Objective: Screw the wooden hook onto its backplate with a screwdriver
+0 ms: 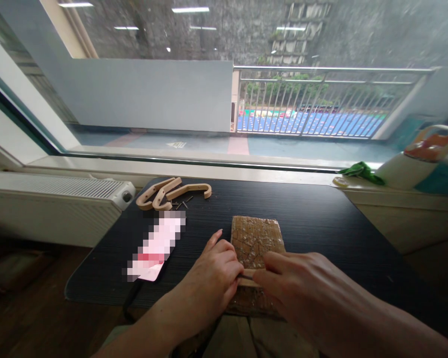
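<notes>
A pale wooden piece (pixel 249 281), mostly covered by my fingers, lies across the near part of a brown block (pixel 256 237). The block has a scarred, shiny surface and sits at the table's near edge. My left hand (pixel 221 266) is closed around the left end of the wooden piece, one finger sticking out. From the right, my right hand (pixel 302 278) is closed over the other side. A thin dark metal rod (pixel 250 277) runs along the wood into my right fingers; its far part and kind are hidden.
Several curved wooden hooks (pixel 188 189) and loose screws (pixel 181 204) lie at the back left of the black table (pixel 313 214). A pink, blurred-out flat object (pixel 155 248) is left of my hands. A radiator (pixel 59 199) stands left; a green cloth (pixel 362 172) lies on the sill.
</notes>
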Demonstrator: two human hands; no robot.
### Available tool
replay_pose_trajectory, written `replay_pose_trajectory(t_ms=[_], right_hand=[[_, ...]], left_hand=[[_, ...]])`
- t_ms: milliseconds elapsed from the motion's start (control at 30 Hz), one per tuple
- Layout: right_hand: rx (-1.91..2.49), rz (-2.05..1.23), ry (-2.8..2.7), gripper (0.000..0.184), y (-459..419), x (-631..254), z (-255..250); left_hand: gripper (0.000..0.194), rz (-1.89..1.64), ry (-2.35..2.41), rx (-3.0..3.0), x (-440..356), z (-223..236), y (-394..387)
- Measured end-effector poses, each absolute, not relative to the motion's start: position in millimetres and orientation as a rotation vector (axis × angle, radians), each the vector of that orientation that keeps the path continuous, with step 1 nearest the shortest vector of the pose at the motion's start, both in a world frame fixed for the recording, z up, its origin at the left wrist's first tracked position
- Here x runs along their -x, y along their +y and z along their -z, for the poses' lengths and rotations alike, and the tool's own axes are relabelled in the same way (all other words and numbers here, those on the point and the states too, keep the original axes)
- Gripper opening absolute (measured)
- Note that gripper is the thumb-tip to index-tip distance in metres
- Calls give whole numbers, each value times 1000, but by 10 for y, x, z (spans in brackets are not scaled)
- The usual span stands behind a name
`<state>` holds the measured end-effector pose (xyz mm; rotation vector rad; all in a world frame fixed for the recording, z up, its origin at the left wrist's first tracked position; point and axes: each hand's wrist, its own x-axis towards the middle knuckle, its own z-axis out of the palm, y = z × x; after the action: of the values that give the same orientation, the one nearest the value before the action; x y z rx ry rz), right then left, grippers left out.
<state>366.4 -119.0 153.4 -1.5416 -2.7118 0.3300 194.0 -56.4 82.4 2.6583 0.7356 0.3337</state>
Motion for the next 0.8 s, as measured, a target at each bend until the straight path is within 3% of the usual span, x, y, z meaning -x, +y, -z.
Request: replay_pose_trajectory(t_ms=[167, 367, 533, 800], right_hand=[[1529, -320, -2734, 13, -1187, -3662, -1575], [1501, -339, -2768, 7, -1175, -3620, -1593], [1530, -345, -2787, 16, -1145, -3583, -1579], [1546, -336, -2772, 10, -1152, -3654, -1509]], left_hand=[[13, -323, 710, -2614, -1922, -866, -535], [13, -344, 669, -2579, -1917, -863, -523], [13, -375, 627, -2554, -1922, -864, -500], [16, -396, 687, -2338, -1889, -856, -480]])
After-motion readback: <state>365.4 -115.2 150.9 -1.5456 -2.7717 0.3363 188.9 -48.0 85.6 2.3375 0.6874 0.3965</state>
